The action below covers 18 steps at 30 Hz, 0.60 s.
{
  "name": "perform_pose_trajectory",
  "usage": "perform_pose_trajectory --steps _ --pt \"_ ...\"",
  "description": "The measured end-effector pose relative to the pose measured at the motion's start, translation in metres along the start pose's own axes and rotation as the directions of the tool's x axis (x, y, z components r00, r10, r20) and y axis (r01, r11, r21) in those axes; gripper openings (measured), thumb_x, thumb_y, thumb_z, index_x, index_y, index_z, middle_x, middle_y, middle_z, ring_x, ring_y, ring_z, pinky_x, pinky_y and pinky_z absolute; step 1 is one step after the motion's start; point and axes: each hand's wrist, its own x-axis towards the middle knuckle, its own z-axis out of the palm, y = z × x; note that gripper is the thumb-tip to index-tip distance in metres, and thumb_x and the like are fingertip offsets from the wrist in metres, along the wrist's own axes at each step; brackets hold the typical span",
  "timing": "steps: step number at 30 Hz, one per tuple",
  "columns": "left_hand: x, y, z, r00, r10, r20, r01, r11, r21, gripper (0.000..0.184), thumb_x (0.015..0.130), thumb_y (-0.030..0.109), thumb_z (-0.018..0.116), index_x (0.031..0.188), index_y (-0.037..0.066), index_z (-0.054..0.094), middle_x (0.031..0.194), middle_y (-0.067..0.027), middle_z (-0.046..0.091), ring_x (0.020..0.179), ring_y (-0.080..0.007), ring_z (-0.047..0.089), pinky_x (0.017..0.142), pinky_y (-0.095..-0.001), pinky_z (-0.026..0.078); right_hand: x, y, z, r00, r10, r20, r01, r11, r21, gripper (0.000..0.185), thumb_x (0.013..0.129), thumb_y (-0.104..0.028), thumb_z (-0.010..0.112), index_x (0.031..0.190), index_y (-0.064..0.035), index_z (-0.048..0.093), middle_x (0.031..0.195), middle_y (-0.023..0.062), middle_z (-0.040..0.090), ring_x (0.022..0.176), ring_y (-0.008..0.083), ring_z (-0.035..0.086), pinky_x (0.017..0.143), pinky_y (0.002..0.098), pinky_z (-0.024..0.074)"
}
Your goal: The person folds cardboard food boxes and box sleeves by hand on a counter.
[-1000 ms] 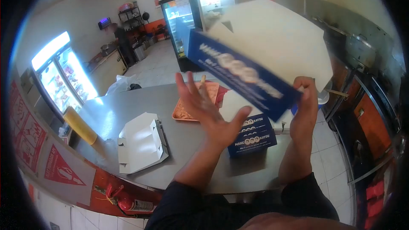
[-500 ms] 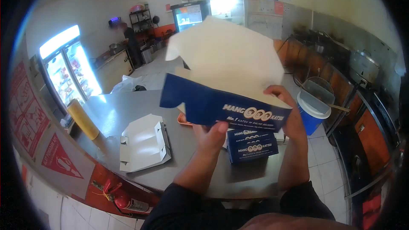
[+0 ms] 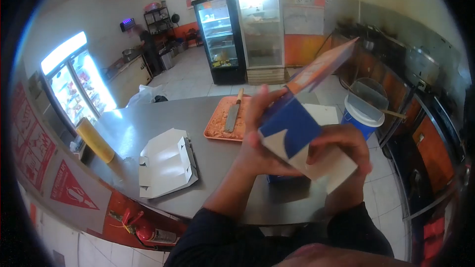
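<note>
A blue and white cardboard food box (image 3: 292, 126) is held up above the metal table, turned end-on with its orange-printed lid tilted up. My left hand (image 3: 260, 141) grips its left side, fingers wrapped around the card. My right hand (image 3: 344, 155) is closed around the white flaps at the near end, thumb tucked by the fold. Below my hands, a blue box (image 3: 279, 179) is mostly hidden. To the left lies an open white box (image 3: 168, 163) with its inside facing up. Beyond my left hand sits an orange tray (image 3: 210, 132) of pinkish minced food, with a wooden-handled knife (image 3: 232, 116) across it.
A yellow roll (image 3: 95, 141) stands at the table's left edge. A fire extinguisher (image 3: 153, 233) is below it. A blue bucket (image 3: 360, 121) with a strainer stands off the right side. Fridges (image 3: 220, 39) line the back, and a person (image 3: 148, 49) stands far left.
The box has turned from printed front facing me to end-on, and its lid has swung to the right. My right hand moved down onto the end flaps. The tray and knife came into view.
</note>
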Motion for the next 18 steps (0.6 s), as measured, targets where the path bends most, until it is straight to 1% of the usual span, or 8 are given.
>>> perform_pose_trajectory --steps 1,4,5,6,7,9,14,18 --pt "0.001 0.004 -0.007 0.993 -0.039 0.114 0.04 0.999 -0.009 0.121 0.062 0.046 0.095 0.157 0.042 0.02 0.159 -0.029 0.025 0.138 -0.0453 0.047 0.103 -0.0519 0.049 -0.003 -0.004 -0.007 0.999 0.05 0.012 -0.05 0.999 0.016 0.095 0.086 -0.078 0.059 0.132 0.005 0.063 0.104 0.0158 0.073 0.099 0.0226 0.069 0.084 0.032 0.0521" --pt "0.019 0.018 0.004 0.962 0.144 0.231 -0.171 0.98 0.103 0.101 0.06 0.046 0.09 0.149 0.051 0.043 0.16 -0.0322 0.029 0.137 -0.0518 0.047 0.105 -0.054 0.045 -0.014 -0.012 0.017 0.935 0.079 -0.345 -0.1 0.994 -0.045 0.081 0.093 -0.069 0.056 0.134 0.0006 0.06 0.124 0.0168 0.066 0.109 0.0241 0.065 0.095 0.0368 0.0497" --pt "0.022 0.024 0.008 0.951 0.11 0.289 -0.147 0.983 0.111 0.099 0.059 0.046 0.089 0.147 0.05 0.046 0.16 -0.0324 0.027 0.136 -0.0525 0.046 0.106 -0.0542 0.045 -0.004 -0.011 0.016 0.931 0.053 -0.36 -0.085 0.994 -0.073 0.08 0.094 -0.068 0.056 0.136 -0.0002 0.059 0.129 0.0164 0.063 0.113 0.0243 0.063 0.098 0.0378 0.0481" --pt "0.024 0.029 0.011 0.935 0.075 0.346 -0.123 0.985 0.12 0.097 0.058 0.046 0.088 0.146 0.05 0.049 0.161 -0.0325 0.025 0.136 -0.0532 0.046 0.106 -0.0544 0.044 -0.004 -0.012 0.013 0.936 0.067 -0.346 -0.089 0.995 -0.05 0.076 0.096 -0.064 0.057 0.137 -0.0006 0.056 0.13 0.0152 0.061 0.116 0.0241 0.061 0.101 0.0383 0.046" --pt "0.025 0.034 0.014 0.937 0.036 0.349 -0.089 0.986 0.138 0.09 0.053 0.044 0.088 0.137 0.049 0.059 0.162 -0.0333 0.023 0.137 -0.0536 0.046 0.105 -0.0535 0.044 -0.005 -0.014 0.011 0.94 0.08 -0.332 -0.094 0.995 -0.027 0.072 0.097 -0.06 0.057 0.138 -0.001 0.054 0.132 0.014 0.059 0.119 0.0238 0.06 0.104 0.0388 0.044" --pt "0.025 0.033 0.017 0.927 0.02 0.375 -0.086 0.983 0.162 0.086 0.051 0.043 0.088 0.133 0.048 0.063 0.162 -0.0339 0.022 0.137 -0.0534 0.045 0.106 -0.0525 0.044 -0.003 -0.016 0.005 0.952 0.09 -0.291 -0.093 0.996 0.006 0.065 0.1 -0.053 0.058 0.139 -0.0013 0.052 0.131 0.0124 0.057 0.122 0.0233 0.058 0.108 0.039 0.0423" --pt "0.026 0.035 0.019 0.917 0.008 0.399 -0.085 0.98 0.177 0.078 0.049 0.04 0.087 0.125 0.046 0.07 0.162 -0.0348 0.021 0.138 -0.0532 0.045 0.107 -0.0518 0.044 0.001 -0.018 0.003 0.954 0.088 -0.287 -0.088 0.996 0.014 0.056 0.104 -0.047 0.056 0.137 -0.0021 0.054 0.125 0.0099 0.057 0.113 0.019 0.058 0.099 0.0328 0.0446" --pt "0.03 0.043 0.019 0.903 -0.026 0.429 -0.095 0.961 0.26 0.073 0.048 0.038 0.087 0.119 0.041 0.073 0.16 -0.0345 0.024 0.135 -0.0524 0.047 0.106 -0.0523 0.044 -0.002 -0.008 -0.017 0.974 0.089 -0.21 -0.101 0.994 -0.046 0.059 0.104 -0.052 0.051 0.138 -0.0034 0.055 0.126 0.0102 0.056 0.103 0.0172 0.056 0.089 0.03 0.0448"
